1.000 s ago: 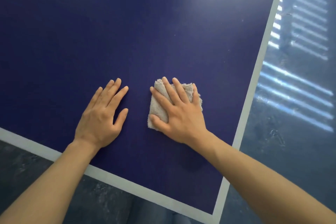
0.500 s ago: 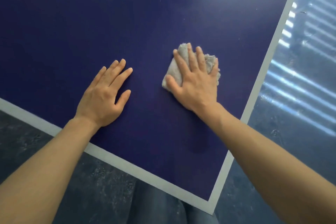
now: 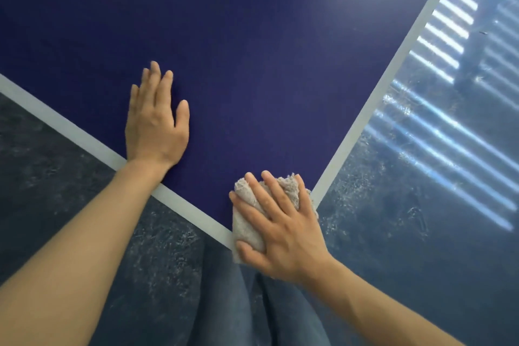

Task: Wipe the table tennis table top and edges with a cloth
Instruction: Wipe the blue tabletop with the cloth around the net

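The dark blue table tennis table [image 3: 252, 50] fills the upper part of the head view, with white lines along its near edge and right edge. A folded beige cloth [image 3: 247, 222] lies over the table's near right corner, partly hanging past the edge. My right hand [image 3: 280, 227] presses flat on the cloth with straight, spread fingers. My left hand [image 3: 156, 121] rests flat on the blue top, its wrist over the near white line [image 3: 84, 137]. The corner itself is hidden under the cloth.
Dark speckled floor [image 3: 421, 219] lies to the right of the table, crossed by bright stripes of sunlight. More floor shows at the left below the near edge. My blue trousers [image 3: 238, 303] are directly below the corner.
My right hand has slid the cloth from the middle of the blue top back down to the near right corner. The view has shifted, and my left hand stays flat on the table.
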